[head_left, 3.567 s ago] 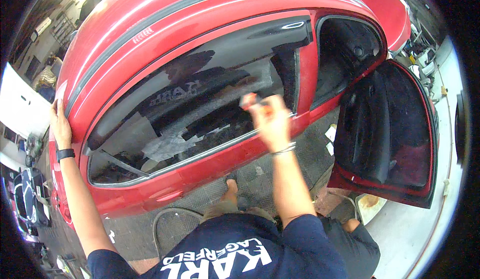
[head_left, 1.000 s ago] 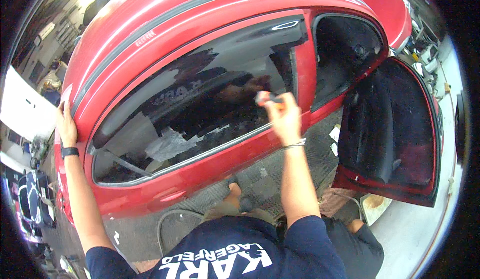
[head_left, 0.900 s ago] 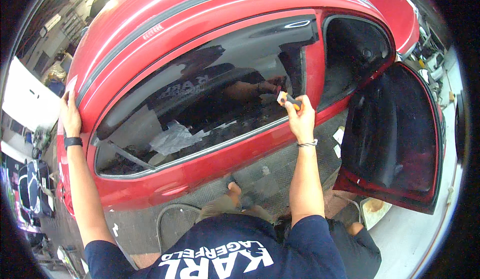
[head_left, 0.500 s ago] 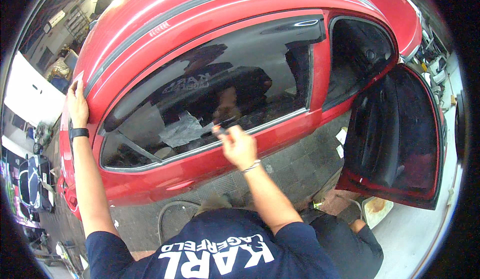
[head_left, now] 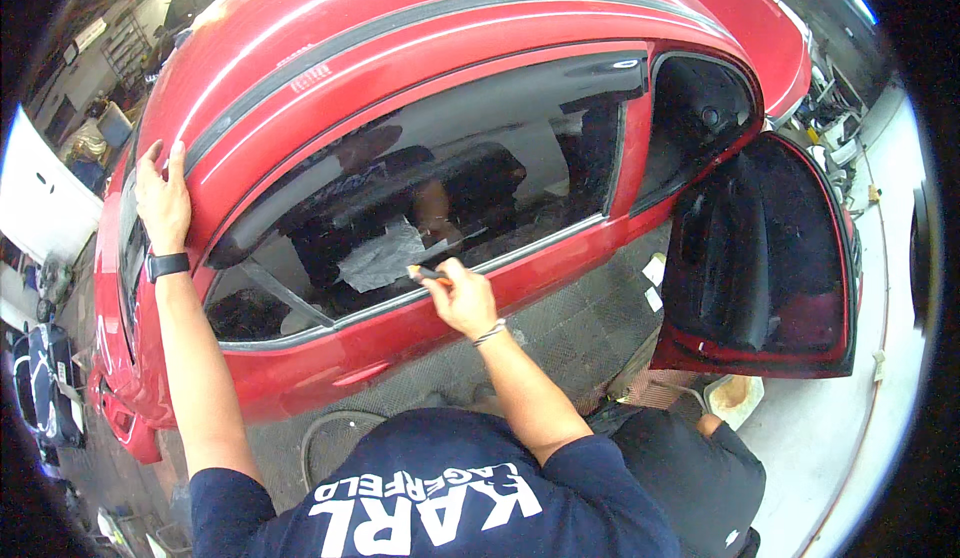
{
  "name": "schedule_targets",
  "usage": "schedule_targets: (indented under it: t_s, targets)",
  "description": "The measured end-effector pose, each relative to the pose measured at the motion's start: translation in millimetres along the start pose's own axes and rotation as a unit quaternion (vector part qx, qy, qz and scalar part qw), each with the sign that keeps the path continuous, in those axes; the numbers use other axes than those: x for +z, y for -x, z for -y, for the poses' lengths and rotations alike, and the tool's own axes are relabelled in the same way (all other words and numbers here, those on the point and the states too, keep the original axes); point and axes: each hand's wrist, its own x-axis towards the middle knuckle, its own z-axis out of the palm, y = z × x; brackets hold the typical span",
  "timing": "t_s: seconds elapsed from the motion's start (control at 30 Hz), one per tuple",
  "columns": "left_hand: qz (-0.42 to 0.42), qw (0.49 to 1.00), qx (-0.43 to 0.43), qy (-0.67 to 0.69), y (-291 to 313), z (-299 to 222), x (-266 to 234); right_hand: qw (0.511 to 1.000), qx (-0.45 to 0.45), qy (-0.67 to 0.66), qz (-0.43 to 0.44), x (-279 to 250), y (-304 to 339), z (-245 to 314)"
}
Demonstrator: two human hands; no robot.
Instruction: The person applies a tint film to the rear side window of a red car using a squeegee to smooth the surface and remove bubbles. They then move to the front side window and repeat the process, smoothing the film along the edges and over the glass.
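Observation:
My right hand (head_left: 465, 303) is closed around a small tool (head_left: 430, 274) with a dark handle and an orange-and-pale tip; its exact kind is unclear. It is held at the lower edge of a dark side window (head_left: 520, 198) on a red car (head_left: 370, 353), just above the grey trim strip (head_left: 550, 253). Whether the tip touches the glass, I cannot tell. A crumpled pale patch (head_left: 380, 255) shows on or through the glass beside the tip. My left hand (head_left: 165, 198) rests on the car's windscreen pillar, fingers spread and holding nothing.
On the right, a dark-trimmed car door (head_left: 765, 258) stands swung out beside the rear opening. A shallow pale container (head_left: 735, 395) is on the floor near it. A hose (head_left: 310, 438) curves over the dark tiled floor. Another vehicle (head_left: 48, 383) stands at far left.
The view has shifted slightly. My right hand has moved a little left along the window's lower edge with the tool. My left hand's fingers have spread apart on the pillar.

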Motion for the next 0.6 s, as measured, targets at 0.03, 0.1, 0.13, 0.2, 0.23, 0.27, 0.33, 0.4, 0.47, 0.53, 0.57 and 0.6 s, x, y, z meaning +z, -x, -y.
schedule_targets:
  t_s: [0.03, 0.1, 0.13, 0.2, 0.23, 0.27, 0.33, 0.4, 0.47, 0.53, 0.57, 0.6]
  targets:
    - [-0.005, 1.000, 0.009, -0.004, -0.1, 0.6, -0.5, 1.000, -0.002, -0.013, -0.009, 1.9, -0.3, -3.5]
    - [-0.005, 1.000, 0.014, 0.001, 1.9, 1.5, -7.6, 0.997, 0.016, -0.001, -0.076, -31.6, -10.5, -26.7]
    - [-0.018, 0.999, 0.029, -0.004, 4.9, 1.6, -7.7, 0.993, 0.024, 0.002, -0.115, -54.8, -20.3, -26.6]
    - [-0.013, 0.999, 0.032, 0.027, 3.0, -12.4, -0.8, 0.977, 0.043, -0.086, -0.191, -89.7, -31.0, -67.6]
    - [-0.013, 0.999, 0.030, 0.025, 4.2, -15.0, -0.6, 0.977, 0.050, -0.091, -0.187, -94.8, -35.1, -67.6]
    - [-0.014, 0.999, 0.028, 0.022, 5.8, -16.2, -1.7, 0.984, 0.046, -0.045, -0.168, -90.0, -34.0, -57.4]
    - [-0.023, 0.999, 0.028, 0.005, 5.1, -18.4, -16.3, 0.991, 0.034, 0.039, -0.125, -67.6, -31.4, -14.6]
    - [-0.030, 0.999, 0.035, -0.002, 6.0, -21.5, -18.9, 0.993, 0.037, 0.062, -0.097, -22.6, -14.1, 24.3]
    - [-0.038, 0.998, 0.043, 0.003, 6.5, -21.4, -19.4, 0.997, -0.009, 0.062, -0.054, 19.4, 3.3, 68.0]
    - [-0.041, 0.998, 0.051, 0.004, 4.9, -20.3, -14.9, 0.995, -0.068, 0.078, -0.005, 49.2, 13.4, 64.0]
    - [-0.038, 0.998, 0.053, -0.006, 5.3, -17.9, -15.5, 0.994, -0.081, 0.074, -0.009, 48.8, 10.7, 64.8]
    - [-0.034, 0.998, 0.049, -0.002, 4.6, -13.8, -18.2, 0.997, -0.062, 0.033, -0.021, 46.6, 7.3, 59.9]
